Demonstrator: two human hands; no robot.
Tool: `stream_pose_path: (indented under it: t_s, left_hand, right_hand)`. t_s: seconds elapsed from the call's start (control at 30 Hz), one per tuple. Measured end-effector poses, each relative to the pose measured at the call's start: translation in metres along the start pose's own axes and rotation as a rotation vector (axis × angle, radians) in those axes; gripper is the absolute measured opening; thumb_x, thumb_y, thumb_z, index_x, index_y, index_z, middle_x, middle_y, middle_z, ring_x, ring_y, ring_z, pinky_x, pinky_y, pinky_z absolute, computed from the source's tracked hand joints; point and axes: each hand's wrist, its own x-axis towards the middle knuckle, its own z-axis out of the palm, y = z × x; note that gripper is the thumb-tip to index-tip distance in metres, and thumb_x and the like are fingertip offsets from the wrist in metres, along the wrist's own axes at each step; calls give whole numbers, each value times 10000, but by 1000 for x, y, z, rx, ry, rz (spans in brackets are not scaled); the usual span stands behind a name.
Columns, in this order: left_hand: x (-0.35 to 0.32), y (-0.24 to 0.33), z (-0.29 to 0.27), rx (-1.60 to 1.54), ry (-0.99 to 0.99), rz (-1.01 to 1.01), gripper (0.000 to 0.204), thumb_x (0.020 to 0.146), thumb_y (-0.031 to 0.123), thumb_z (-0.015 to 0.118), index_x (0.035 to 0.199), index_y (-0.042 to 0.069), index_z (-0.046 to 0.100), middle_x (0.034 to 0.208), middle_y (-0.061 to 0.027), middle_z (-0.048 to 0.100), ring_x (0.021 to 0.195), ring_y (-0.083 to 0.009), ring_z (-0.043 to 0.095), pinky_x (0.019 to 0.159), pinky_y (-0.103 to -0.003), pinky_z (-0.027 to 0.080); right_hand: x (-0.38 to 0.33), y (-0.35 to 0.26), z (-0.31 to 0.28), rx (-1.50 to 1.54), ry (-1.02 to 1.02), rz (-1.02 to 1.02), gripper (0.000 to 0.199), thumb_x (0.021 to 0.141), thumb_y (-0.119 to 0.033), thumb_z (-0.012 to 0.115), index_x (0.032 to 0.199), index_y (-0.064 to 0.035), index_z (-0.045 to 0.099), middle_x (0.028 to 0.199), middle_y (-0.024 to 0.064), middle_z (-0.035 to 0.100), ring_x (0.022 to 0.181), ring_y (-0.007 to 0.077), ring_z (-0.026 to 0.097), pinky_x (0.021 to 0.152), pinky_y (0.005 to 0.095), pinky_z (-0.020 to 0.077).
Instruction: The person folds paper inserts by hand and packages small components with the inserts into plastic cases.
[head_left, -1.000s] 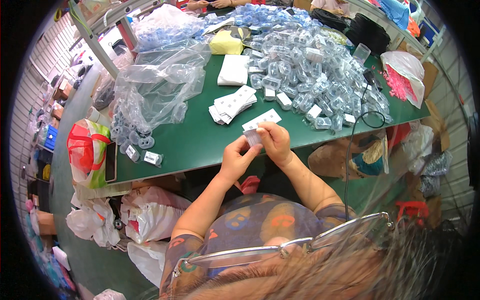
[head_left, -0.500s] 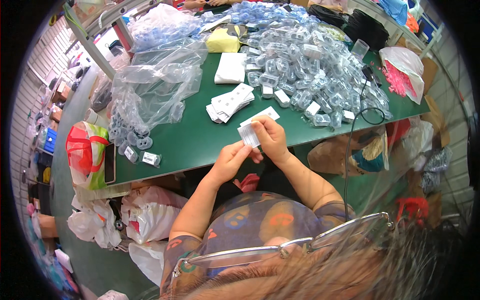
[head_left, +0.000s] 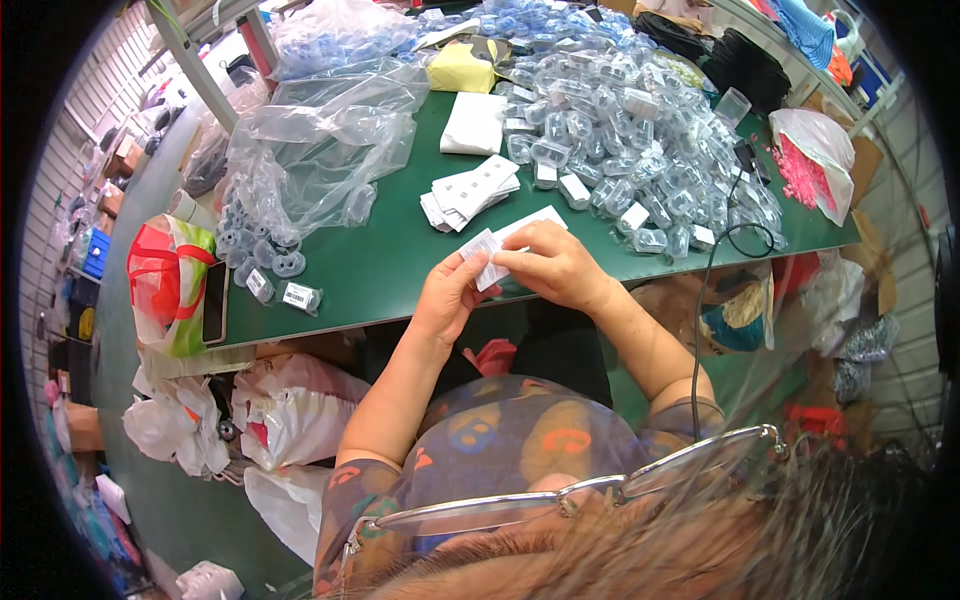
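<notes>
Just over the near edge of the green table [head_left: 400, 262], both hands hold a small white printed leaflet [head_left: 480, 246]. My left hand [head_left: 450, 293] pinches its lower left part, thumb on top. My right hand [head_left: 562, 265] is closed with its fingertips at the leaflet's right edge. Beyond the right fingers a white strip of paper [head_left: 546, 217] shows; whether it belongs to the same leaflet I cannot tell. A loose stack of white leaflets [head_left: 470, 194] lies just past the hands, with a thicker white folded sheet [head_left: 474, 123] behind it.
Clear plastic cases [head_left: 640, 150] are heaped at the right and back. To the left lie a clear plastic bag [head_left: 325, 145], rounded clear pieces, two labelled packs [head_left: 301, 296] and a phone [head_left: 215, 303]. A black cable [head_left: 703, 320] hangs over the right edge.
My right hand has turned and moved slightly right, its fingers now reaching across to the leaflet's edge. My left hand has shifted a little left and up. The whole view has shifted slightly.
</notes>
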Motion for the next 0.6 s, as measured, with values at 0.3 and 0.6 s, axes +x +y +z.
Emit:
stream_pose_path:
  t_s: [0.3, 0.6]
  left_hand:
    - [-8, -2, 12, 134, 4, 170, 415, 1073, 242, 440, 1372, -4, 588, 1242, -117, 681, 1073, -205, 669, 908, -370, 547]
    - [-9, -13, 8, 256, -69, 308, 399, 1068, 209, 472, 1383, -7, 589, 1244, -95, 686, 1096, -182, 659, 932, -342, 527]
  right_hand:
    - [-16, -1, 24, 107, 1, 187, 151, 844, -117, 774, 981, -75, 727, 923, 75, 669, 844, 286, 642, 742, 395, 520]
    - [-6, -7, 26, 174, 110, 404, 98, 908, -146, 732, 953, -58, 733, 821, 97, 687, 768, 300, 658, 725, 385, 509]
